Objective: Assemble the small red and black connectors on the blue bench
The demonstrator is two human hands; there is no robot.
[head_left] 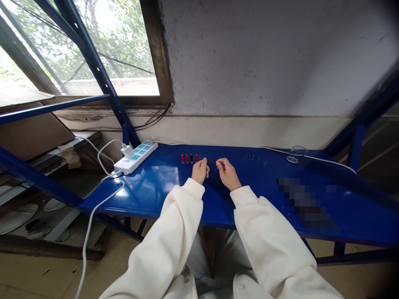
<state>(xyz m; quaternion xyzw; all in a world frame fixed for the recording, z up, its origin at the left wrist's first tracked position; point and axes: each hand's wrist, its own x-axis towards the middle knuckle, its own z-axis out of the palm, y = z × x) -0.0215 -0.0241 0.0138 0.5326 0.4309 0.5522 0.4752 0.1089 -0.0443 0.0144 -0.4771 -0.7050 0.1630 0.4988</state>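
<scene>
My left hand and my right hand are held close together over the blue metal bench, both in cream sleeves. Between their pinched fingertips runs a small thin black piece, each hand closed on one end. Just behind my left hand stands a short row of small red and black parts. A few tiny dark parts lie in a row behind my right hand.
A white power strip with a plugged-in charger and white cable lies at the bench's back left. A small clear dish and a white wire sit at the back right. Blue frame struts, a window and a grey wall surround the bench.
</scene>
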